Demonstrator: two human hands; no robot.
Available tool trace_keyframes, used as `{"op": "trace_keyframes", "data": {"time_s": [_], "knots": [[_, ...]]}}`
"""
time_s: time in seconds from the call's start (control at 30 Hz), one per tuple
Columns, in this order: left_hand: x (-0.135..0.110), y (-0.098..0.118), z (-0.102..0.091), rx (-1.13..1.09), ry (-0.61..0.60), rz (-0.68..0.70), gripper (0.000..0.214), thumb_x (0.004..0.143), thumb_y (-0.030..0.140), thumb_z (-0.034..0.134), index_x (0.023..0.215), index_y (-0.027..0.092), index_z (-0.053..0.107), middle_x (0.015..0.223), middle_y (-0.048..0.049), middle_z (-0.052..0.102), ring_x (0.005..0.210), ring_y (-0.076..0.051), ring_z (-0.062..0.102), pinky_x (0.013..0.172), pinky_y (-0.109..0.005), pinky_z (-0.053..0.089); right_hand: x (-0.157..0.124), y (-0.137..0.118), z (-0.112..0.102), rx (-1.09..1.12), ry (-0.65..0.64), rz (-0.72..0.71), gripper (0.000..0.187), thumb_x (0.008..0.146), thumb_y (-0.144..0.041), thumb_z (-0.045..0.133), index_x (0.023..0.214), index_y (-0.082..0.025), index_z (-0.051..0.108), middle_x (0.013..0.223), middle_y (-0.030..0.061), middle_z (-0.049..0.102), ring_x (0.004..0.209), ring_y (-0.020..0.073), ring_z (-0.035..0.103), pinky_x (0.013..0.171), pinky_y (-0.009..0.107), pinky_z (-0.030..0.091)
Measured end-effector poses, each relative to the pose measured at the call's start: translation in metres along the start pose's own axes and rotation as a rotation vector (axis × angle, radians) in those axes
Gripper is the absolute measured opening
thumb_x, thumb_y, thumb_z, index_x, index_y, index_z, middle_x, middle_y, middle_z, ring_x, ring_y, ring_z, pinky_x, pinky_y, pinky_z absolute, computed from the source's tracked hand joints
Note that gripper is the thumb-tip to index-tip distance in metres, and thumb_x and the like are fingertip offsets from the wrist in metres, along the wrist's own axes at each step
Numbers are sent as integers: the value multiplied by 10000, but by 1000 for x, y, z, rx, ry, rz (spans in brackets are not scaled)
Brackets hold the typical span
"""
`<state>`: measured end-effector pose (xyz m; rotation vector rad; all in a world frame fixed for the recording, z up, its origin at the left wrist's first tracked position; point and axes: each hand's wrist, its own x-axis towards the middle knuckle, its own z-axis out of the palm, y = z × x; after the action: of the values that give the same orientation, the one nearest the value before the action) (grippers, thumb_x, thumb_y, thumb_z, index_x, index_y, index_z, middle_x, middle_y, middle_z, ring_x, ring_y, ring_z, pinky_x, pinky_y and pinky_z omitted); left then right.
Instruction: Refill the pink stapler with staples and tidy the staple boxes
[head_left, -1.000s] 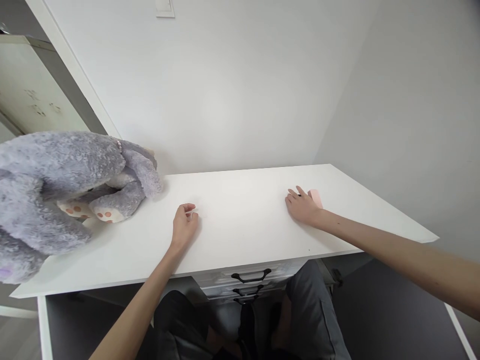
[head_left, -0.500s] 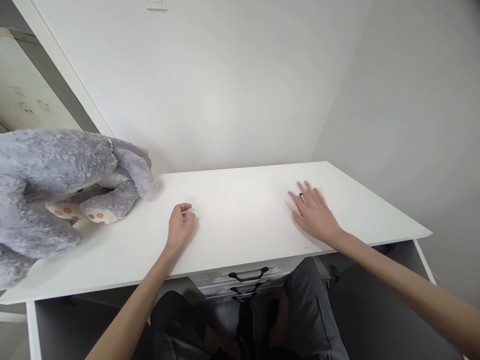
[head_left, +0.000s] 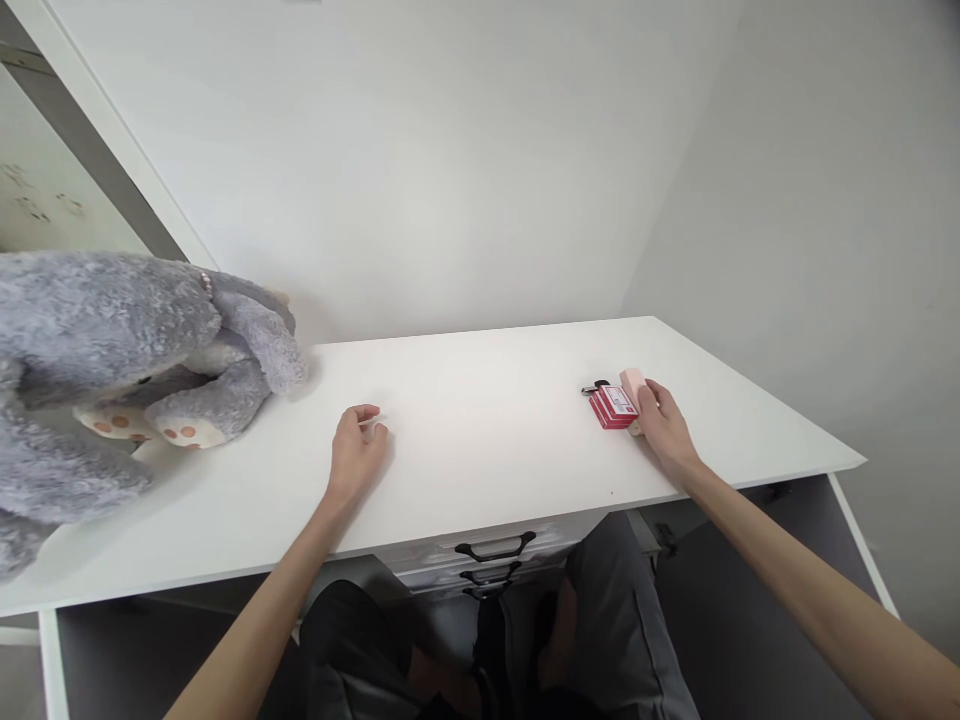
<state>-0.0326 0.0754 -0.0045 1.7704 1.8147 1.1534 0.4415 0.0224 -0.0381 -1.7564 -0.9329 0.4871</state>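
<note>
My left hand [head_left: 357, 452] rests on the white desk [head_left: 487, 440] near its middle, fingers curled, pinching a small pale thing I cannot make out. My right hand [head_left: 664, 425] lies at the right side of the desk with its fingers bent against a small pink block [head_left: 632, 385]. A red box [head_left: 611, 406] lies just left of that block, touching my fingertips, with a small dark item [head_left: 594, 387] at its far corner.
A large grey plush toy [head_left: 112, 360] with pink-spotted paws fills the desk's left end. White walls close the back and right. Drawers with black handles [head_left: 491, 550] sit under the desk, above my knees.
My right hand drew back to the right, uncovering the red box and pink block it had been lying over. The left hand has stayed put.
</note>
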Motion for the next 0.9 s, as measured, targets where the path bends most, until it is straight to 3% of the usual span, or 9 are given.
{"op": "trace_keyframes", "data": {"time_s": [0.1,0.17,0.4,0.53,0.63,0.7,0.8,0.9], "knots": [[0,0,0,3,0,-10,341,834,283,551,1165,202,563,1318,-127,658,1188,-302,640,1048,-461,500,1,-2,2,0,-50,4,763,1006,-656,418,1563,-137,466,1029,116,734,955,289,670,938,421,493],[0,0,1,6,-2,-12,348,831,286,554,1169,204,566,1315,-126,659,1188,-302,641,1039,-458,505,2,-4,3,1,-84,5,763,1014,-662,405,1576,-148,449,969,92,728,918,280,668,928,418,490],[0,0,1,20,-8,3,359,838,298,553,1184,201,565,1320,-125,657,1199,-301,637,1060,-456,493,-7,-6,2,28,-31,-28,721,1024,-663,388,1535,-166,493,1415,149,628,1347,308,539,1133,408,391],[-8,0,-4,34,-36,20,372,854,323,549,1206,204,567,1333,-125,654,1227,-309,629,1039,-454,500,-27,0,-2,87,82,-23,579,1013,-578,425,1429,-195,552,1520,131,554,1405,299,500,1178,434,360],[-22,2,-11,48,-80,40,380,865,363,554,1213,212,577,1323,-121,666,1219,-313,639,948,-422,533,-49,2,-4,121,196,-1,447,902,-445,597,1271,-192,597,1367,137,622,1259,305,588,1021,419,472],[-32,4,-17,62,-122,62,361,878,389,549,1194,222,601,1299,-107,685,1202,-303,649,892,-391,542,-66,-1,-2,99,266,-108,294,864,-326,578,1126,-203,622,1229,123,643,1158,295,618,898,394,496],[-44,6,-26,67,-180,91,310,901,410,538,1135,238,646,1237,-82,718,1135,-277,671,768,-334,532,-87,-11,8,-23,245,-328,142,845,-241,505,909,-224,630,1123,123,618,1126,302,600,719,342,459],[-49,8,-29,54,-197,101,293,918,442,538,1093,247,670,1180,-64,741,1069,-258,685,725,-312,514,-101,-22,20,-49,223,-422,122,871,-240,481,848,-233,600,1047,125,619,1096,303,601,668,323,431]]}}
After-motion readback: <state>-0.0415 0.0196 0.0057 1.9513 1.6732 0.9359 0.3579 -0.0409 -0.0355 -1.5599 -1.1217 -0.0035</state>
